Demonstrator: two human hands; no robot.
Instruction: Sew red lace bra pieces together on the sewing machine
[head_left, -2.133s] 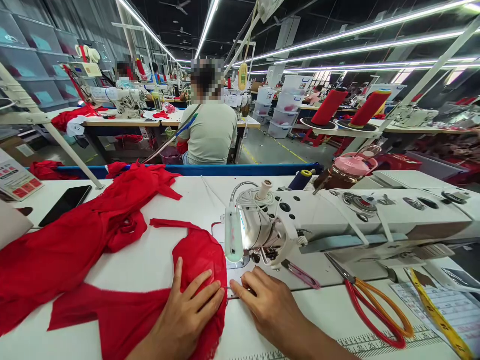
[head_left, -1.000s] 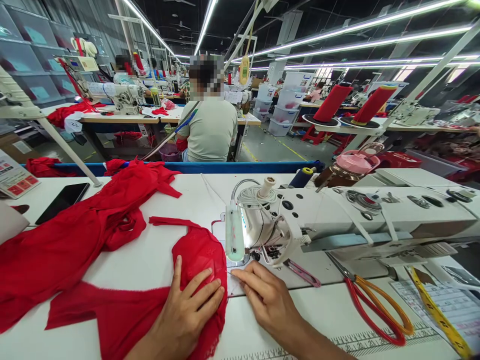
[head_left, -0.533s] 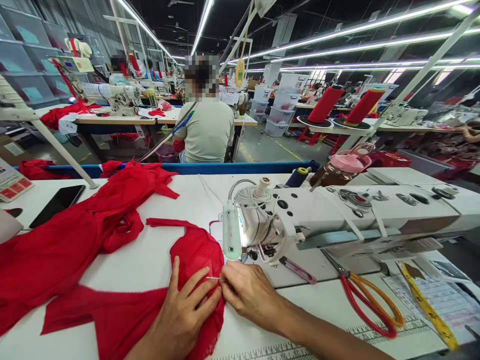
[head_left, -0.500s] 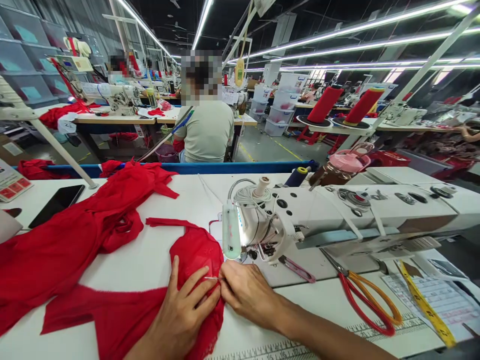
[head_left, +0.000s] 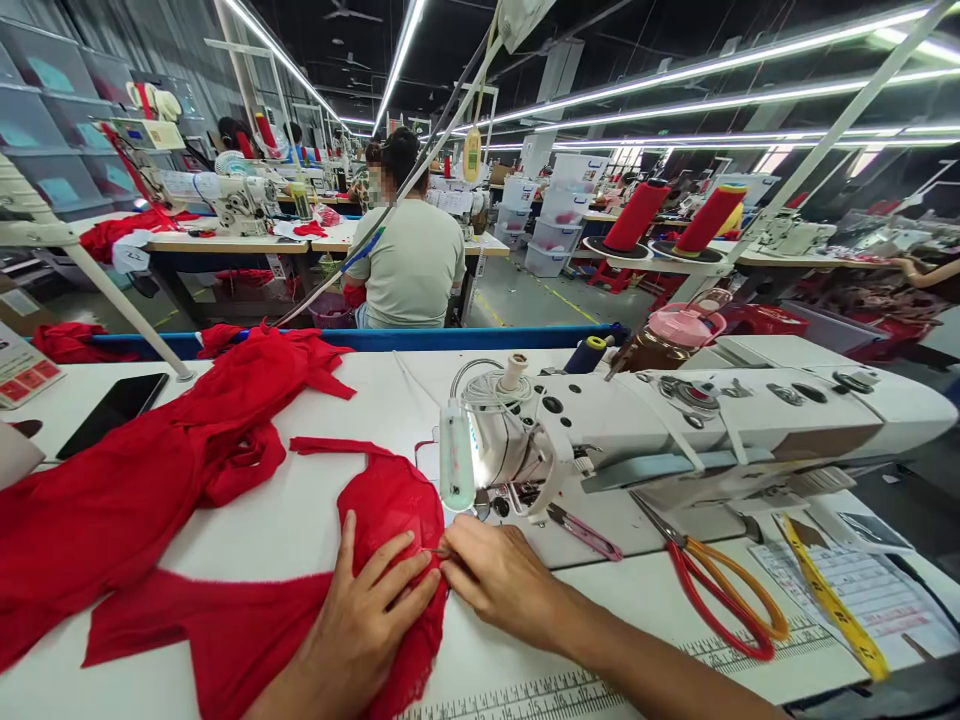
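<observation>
A red lace garment piece (head_left: pixel 390 505) lies on the white table (head_left: pixel 315 520) in front of a white sewing machine (head_left: pixel 675 425). My left hand (head_left: pixel 367 625) rests flat on the lace, fingers spread. My right hand (head_left: pixel 499 575) sits just right of it, fingertips pinched on a thin metal tool (head_left: pixel 437 551) that points at the lace edge. Both hands are below the machine's lamp (head_left: pixel 456 470) and needle area.
A heap of red fabric (head_left: pixel 112 500) covers the table's left, with a black phone (head_left: pixel 112 412) behind it. Red-handled scissors (head_left: pixel 720 600) and a yellow tape measure (head_left: pixel 832 600) lie at right. A person (head_left: pixel 411 255) sits at another table beyond, facing away.
My right hand has slid left from the machine's plate to the lace edge beside my left hand, with the thin metal tool in its fingertips. My left hand has stayed flat on the lace.
</observation>
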